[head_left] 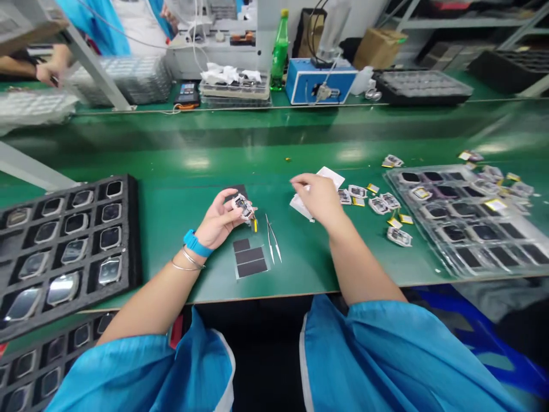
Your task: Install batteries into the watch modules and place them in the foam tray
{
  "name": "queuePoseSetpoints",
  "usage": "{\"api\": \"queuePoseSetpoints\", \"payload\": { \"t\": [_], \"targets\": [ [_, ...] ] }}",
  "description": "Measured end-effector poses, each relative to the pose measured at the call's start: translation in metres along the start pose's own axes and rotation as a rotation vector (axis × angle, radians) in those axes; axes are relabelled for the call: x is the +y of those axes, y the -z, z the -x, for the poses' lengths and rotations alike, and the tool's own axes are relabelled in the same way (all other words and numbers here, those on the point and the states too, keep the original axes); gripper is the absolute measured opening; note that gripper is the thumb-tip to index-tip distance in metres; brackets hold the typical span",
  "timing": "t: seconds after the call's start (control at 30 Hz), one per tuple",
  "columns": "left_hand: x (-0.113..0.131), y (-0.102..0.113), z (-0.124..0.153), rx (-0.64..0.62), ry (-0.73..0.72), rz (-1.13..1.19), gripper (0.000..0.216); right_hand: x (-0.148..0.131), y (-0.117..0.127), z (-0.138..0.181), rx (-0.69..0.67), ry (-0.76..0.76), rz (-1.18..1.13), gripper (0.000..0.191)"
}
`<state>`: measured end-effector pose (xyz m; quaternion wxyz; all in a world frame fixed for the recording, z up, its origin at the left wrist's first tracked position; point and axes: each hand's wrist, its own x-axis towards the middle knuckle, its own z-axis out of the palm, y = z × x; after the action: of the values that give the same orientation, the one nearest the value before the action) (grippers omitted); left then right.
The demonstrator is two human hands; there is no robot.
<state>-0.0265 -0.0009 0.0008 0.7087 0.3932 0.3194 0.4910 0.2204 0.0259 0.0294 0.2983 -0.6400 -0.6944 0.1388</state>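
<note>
My left hand [219,218] is closed around a small watch-like electronic module [242,206] with a yellow tab, held just above the green table. My right hand [316,196] rests over a white sheet [330,175], its fingers pinched together near the sheet's left edge; what they pinch is too small to make out. Metal tweezers [273,245] lie on the table between the hands. Beside them sits a strip of dark rectangular pads [249,260].
A black tray [68,240] of watch cases fills the left. A clear tray [472,220] of modules sits at the right, with loose modules [381,204] beside it. Across the belt stand a blue box [319,82], a green bottle [280,51] and another person's hand [50,71].
</note>
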Motion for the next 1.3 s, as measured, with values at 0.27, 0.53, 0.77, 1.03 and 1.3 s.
{"api": "queuePoseSetpoints", "payload": {
  "t": [0.27, 0.53, 0.77, 1.03, 1.3],
  "targets": [
    [-0.004, 0.002, 0.000, -0.015, -0.055, -0.044, 0.065, -0.051, -0.044, 0.037, -0.012, 0.227, -0.424, 0.008],
    [-0.008, -0.003, -0.001, 0.007, -0.121, -0.053, 0.065, -0.042, -0.057, 0.036, 0.100, 0.390, -0.234, 0.010],
    [-0.004, -0.007, 0.003, 0.004, -0.112, 0.012, 0.068, -0.046, -0.052, 0.038, 0.067, 0.312, -0.486, 0.010],
    [0.003, -0.008, 0.007, -0.026, -0.138, -0.034, 0.072, -0.052, -0.045, 0.041, 0.052, 0.262, -0.558, 0.008],
    [-0.001, -0.007, 0.005, -0.010, -0.173, -0.082, 0.071, -0.048, -0.049, 0.041, 0.127, 0.407, -0.422, 0.010]
  ]
}}
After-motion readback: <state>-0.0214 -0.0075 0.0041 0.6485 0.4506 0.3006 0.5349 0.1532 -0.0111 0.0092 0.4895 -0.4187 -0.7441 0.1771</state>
